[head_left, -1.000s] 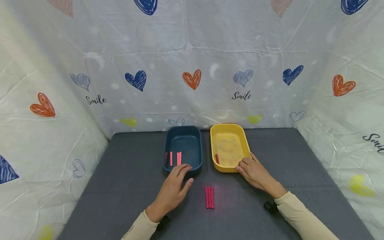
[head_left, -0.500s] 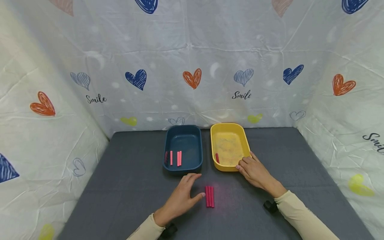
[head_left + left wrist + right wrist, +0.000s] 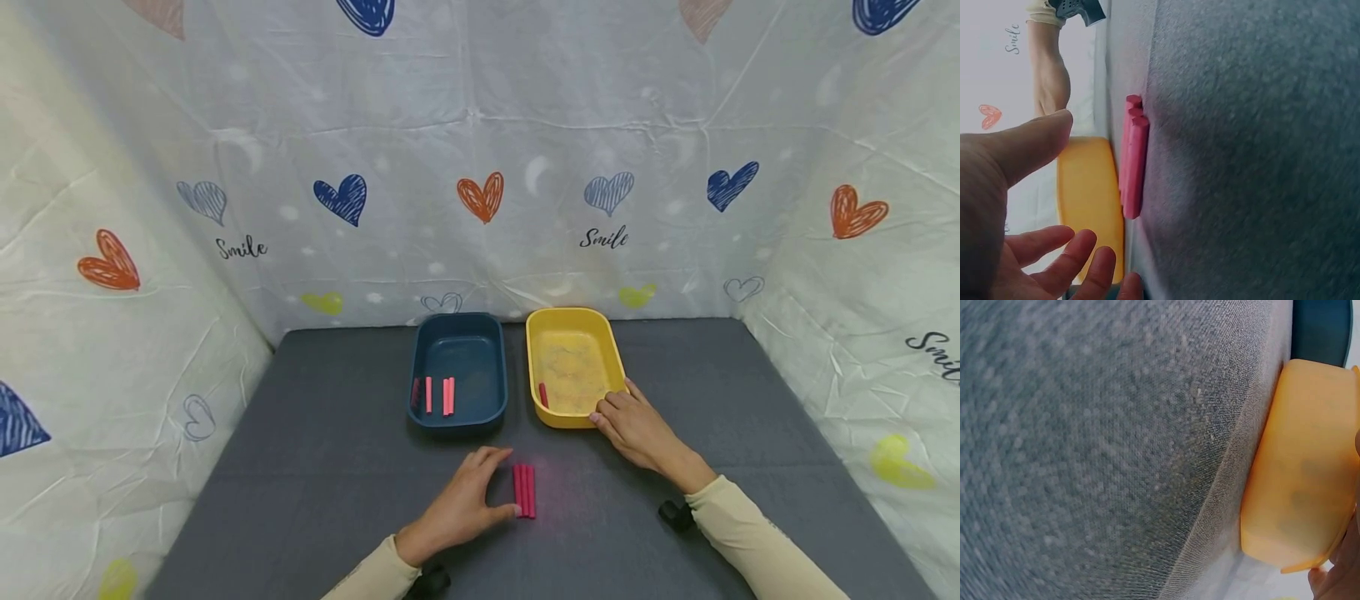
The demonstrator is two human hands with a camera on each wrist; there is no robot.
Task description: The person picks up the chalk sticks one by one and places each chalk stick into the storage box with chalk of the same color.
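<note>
Three pinkish-red sticks (image 3: pixel 524 492) lie side by side on the dark cloth; the left wrist view shows their six-sided ends (image 3: pixel 1139 120). Just left of them is my left hand (image 3: pixel 457 504), thumb and fingers spread apart with nothing between them. In the head view its thumb tip overlaps the near end of the leftmost stick. My right hand (image 3: pixel 643 433) holds the near right corner of the yellow tray (image 3: pixel 531 358), fingers bent over the rim. A dark red stick (image 3: pixel 543 395) lies inside that tray, at its left side.
A dark blue tray (image 3: pixel 495 333) stands left of the yellow one, with three lighter pink sticks (image 3: pixel 448 397) in its near part. Behind both trays, a white cloth (image 3: pixel 405 258) printed with hearts hangs at the table's back edge.
My left hand has moved from the near rim of the blue tray toward me and to the right, beside the sticks on the cloth. The right hand has stayed on the yellow tray.
</note>
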